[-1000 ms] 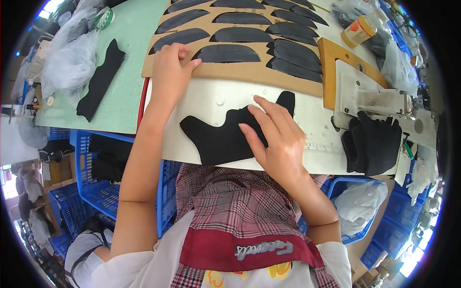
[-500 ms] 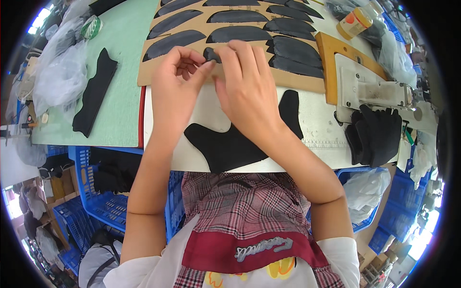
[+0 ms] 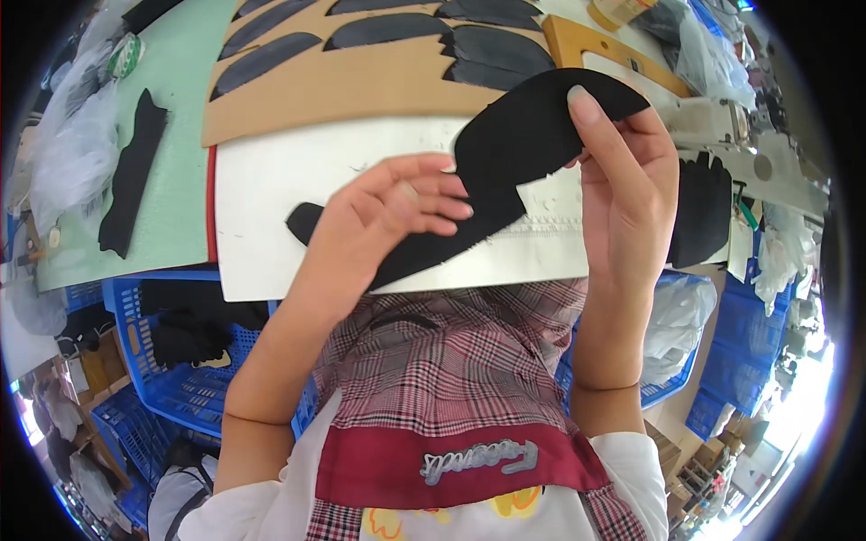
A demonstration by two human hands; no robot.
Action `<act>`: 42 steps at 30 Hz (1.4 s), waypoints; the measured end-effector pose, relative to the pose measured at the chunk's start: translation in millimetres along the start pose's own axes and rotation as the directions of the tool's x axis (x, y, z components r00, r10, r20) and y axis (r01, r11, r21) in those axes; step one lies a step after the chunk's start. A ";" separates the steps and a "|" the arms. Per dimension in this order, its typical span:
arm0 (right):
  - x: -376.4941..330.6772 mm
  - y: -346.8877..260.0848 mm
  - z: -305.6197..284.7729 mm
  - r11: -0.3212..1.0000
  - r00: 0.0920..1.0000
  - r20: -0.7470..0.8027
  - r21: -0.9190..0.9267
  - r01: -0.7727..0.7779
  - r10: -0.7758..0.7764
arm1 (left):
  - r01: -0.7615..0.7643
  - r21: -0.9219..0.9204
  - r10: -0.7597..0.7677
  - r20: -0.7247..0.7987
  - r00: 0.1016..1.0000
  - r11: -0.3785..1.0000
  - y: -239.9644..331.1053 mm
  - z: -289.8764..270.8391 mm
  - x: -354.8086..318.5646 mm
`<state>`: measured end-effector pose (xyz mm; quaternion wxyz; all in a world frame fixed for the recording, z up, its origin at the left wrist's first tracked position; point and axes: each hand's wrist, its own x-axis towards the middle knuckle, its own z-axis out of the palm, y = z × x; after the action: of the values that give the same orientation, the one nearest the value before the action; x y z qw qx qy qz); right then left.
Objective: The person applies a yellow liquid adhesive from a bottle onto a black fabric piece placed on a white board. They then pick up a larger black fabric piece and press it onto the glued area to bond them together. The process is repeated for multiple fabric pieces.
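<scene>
A curved black fabric piece [image 3: 523, 126] is pinched between the thumb and fingers of my right hand [image 3: 631, 180], raised over the white work surface [image 3: 266, 230]. My left hand [image 3: 374, 216] is open at its near-left end, fingers apart and slightly bent, with the fingertips close to the edge. Whether they touch it I cannot tell. Under the left hand a larger black fabric piece [image 3: 442, 245] lies on the white surface, partly covered by the hand and the raised piece. Beyond, several dark, shiny half-oval pieces [image 3: 383, 32] lie in rows on a brown cardboard sheet [image 3: 316, 113].
At the right stands a sewing machine [image 3: 708, 126] beside a yellow-brown board [image 3: 577, 45], with black gloves [image 3: 704, 207] nearby. On the green table [image 3: 185, 153] at left lie a black strip [image 3: 135, 176] and clear plastic bags [image 3: 77, 162]. Blue baskets [image 3: 185, 388] sit below.
Both hands have left the cardboard, where they pinched a small dark bit. My right hand has moved right and now holds the curved black piece; my left has come nearer and opened. The view has shifted.
</scene>
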<state>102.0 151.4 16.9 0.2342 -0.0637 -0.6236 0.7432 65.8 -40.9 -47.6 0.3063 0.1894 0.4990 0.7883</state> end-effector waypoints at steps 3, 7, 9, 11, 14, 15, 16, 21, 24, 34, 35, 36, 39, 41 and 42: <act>-16.6 2.6 -10.1 0.998 0.998 -0.056 0.059 0.010 -0.007 | 0.114 -0.081 -0.119 -0.056 0.991 0.990 -9.9 20.4 -14.4; -31.4 5.1 -20.9 0.996 0.999 -0.046 0.085 -0.024 0.028 | 0.162 -0.138 -0.184 -0.170 0.968 0.977 -12.9 30.2 -26.7; -35.4 7.3 -30.1 0.998 0.998 -0.032 0.033 -0.054 0.056 | 0.136 -0.032 -0.139 -0.247 0.959 0.990 -12.3 33.3 -32.4; -39.3 12.2 -39.3 0.996 0.996 -0.011 -0.018 -0.086 0.086 | 0.111 0.093 -0.075 -0.323 0.943 0.989 -8.1 34.0 -40.3; -45.3 25.7 -44.6 0.984 0.988 0.030 -0.099 -0.147 0.150 | 0.066 0.347 0.069 -0.361 0.930 0.936 -13.7 20.2 -48.1; -46.3 31.6 -43.3 0.976 0.983 0.044 -0.129 -0.174 0.181 | 0.049 0.403 0.099 -0.336 0.937 0.914 -18.3 12.6 -48.8; -46.5 36.9 -42.2 0.967 0.976 0.057 -0.158 -0.201 0.212 | 0.062 0.395 0.084 -0.343 0.936 0.916 -18.5 7.2 -48.2; -45.2 50.3 -41.8 0.952 0.968 0.018 -0.189 -0.241 0.249 | 0.078 0.449 0.071 -0.304 0.950 0.890 -11.8 -19.3 -28.1; -42.3 45.3 -41.3 0.956 0.969 -0.002 -0.166 -0.243 0.246 | 0.084 0.516 0.069 -0.270 0.960 0.852 0.9 -25.2 -18.3; -50.6 26.0 -31.8 0.950 0.961 0.116 -0.218 -0.222 0.251 | 0.044 0.659 0.234 -0.327 0.916 0.751 21.1 -8.0 -56.8; -50.4 28.6 -31.4 0.947 0.957 0.122 -0.225 -0.231 0.262 | 0.070 0.656 0.228 -0.358 0.905 0.752 20.1 -9.0 -58.7; -48.3 33.4 -31.4 0.943 0.954 0.127 -0.232 -0.239 0.273 | 0.096 0.652 0.223 -0.389 0.894 0.753 18.5 -10.8 -60.1; -46.0 48.7 -29.2 0.930 0.955 0.129 -0.293 -0.221 0.268 | 0.149 0.677 0.177 -0.387 0.905 0.720 14.8 -22.5 -56.1; -46.1 57.0 -25.4 0.908 0.967 0.117 -0.385 -0.166 0.226 | 0.151 0.706 0.202 -0.390 0.899 0.692 11.7 -27.9 -51.1; -46.4 60.5 -22.6 0.885 0.975 0.109 -0.448 -0.124 0.192 | 0.163 0.734 0.206 -0.385 0.900 0.659 12.4 -28.9 -49.2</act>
<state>135.4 145.0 -55.0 0.1049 -0.1095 -0.7834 0.6028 81.1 -97.3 -48.4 0.0712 0.1234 0.8320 0.5361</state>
